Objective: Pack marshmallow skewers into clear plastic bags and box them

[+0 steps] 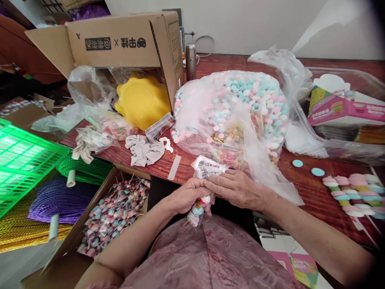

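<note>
My left hand (186, 196) is closed round a small clear packet of pastel candies (197, 210), its lower end hanging over my lap. My right hand (237, 188) pinches the packet's top, where a white printed label (207, 167) sticks up. Both hands meet at the near edge of the red-brown table (303, 188). Just behind them lies a big clear bag of pink, blue and white candy discs (240, 108).
An open cardboard box (123, 40) with a yellow bowl (141, 100) lies at the back left. A carton of wrapped candy sticks (117, 212) sits below left, beside a green crate (21, 160) and rope spools. Stacked candy skewers (355, 192) and two loose discs lie right.
</note>
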A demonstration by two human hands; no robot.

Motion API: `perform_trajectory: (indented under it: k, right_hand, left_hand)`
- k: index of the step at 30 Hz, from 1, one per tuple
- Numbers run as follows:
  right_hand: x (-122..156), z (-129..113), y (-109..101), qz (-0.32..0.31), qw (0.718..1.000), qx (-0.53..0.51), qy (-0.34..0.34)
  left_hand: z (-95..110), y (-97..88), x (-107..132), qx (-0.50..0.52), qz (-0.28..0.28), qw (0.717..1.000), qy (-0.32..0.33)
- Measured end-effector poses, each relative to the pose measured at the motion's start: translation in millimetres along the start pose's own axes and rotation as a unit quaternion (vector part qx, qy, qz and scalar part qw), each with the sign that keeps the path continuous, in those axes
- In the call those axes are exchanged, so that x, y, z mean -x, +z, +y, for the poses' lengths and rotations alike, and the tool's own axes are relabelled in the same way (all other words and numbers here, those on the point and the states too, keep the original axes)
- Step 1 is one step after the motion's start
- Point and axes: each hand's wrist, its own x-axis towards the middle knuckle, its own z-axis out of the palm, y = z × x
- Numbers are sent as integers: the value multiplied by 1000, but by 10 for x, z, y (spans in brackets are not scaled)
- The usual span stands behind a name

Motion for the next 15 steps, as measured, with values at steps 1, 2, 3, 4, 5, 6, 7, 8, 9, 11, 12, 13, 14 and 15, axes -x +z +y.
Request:
perform_trajectory:
  k: [1, 2, 3, 4, 5, 6, 7, 8, 9, 11, 12, 13, 14, 15]
  right_hand:
    - [-10, -14, -1, 7, 1000, 5, 3]
    - [-23, -33, -1, 11, 1000, 12, 17]
    - [-38, -56, 0, 10, 999, 18, 42]
    - [-53, -80, 0, 4, 997, 20, 73]
    - [-69, -101, 3, -6, 994, 19, 106]
    - [-84, -119, 10, -16, 990, 14, 140]
    - [-97, -133, 23, -24, 985, 6, 172]
    - [-109, -142, 41, -30, 979, -4, 201]
    - [-118, -148, 64, -39, 973, -15, 228]
    - [-134, -158, 114, -71, 959, -39, 272]
    - [-142, -166, 132, -89, 952, -49, 287]
    - [-149, -180, 141, -100, 948, -50, 299]
    - [-154, -200, 137, -94, 947, -38, 306]
    - [-157, -227, 120, -72, 950, -15, 304]
  left_hand:
    - [3, -2, 7, -9, -10, 1000, -4]
    - [6, -8, 14, -20, -17, 1000, -5]
    - [9, -17, 22, -34, -18, 999, -1]
    - [13, -30, 30, -55, -14, 998, 10]
    - [20, -45, 36, -83, -7, 996, 23]
    - [28, -61, 40, -122, 1, 992, 38]
    - [37, -75, 41, -173, 12, 983, 56]
    - [48, -87, 39, -234, 26, 969, 77]
    - [58, -94, 32, -300, 39, 948, 101]
    - [75, -97, 10, -422, 65, 892, 149]
    - [82, -94, -2, -465, 75, 865, 170]
    - [87, -90, -13, -492, 81, 847, 184]
    - [92, -85, -19, -500, 86, 840, 190]
    - [95, -80, -19, -489, 89, 848, 186]
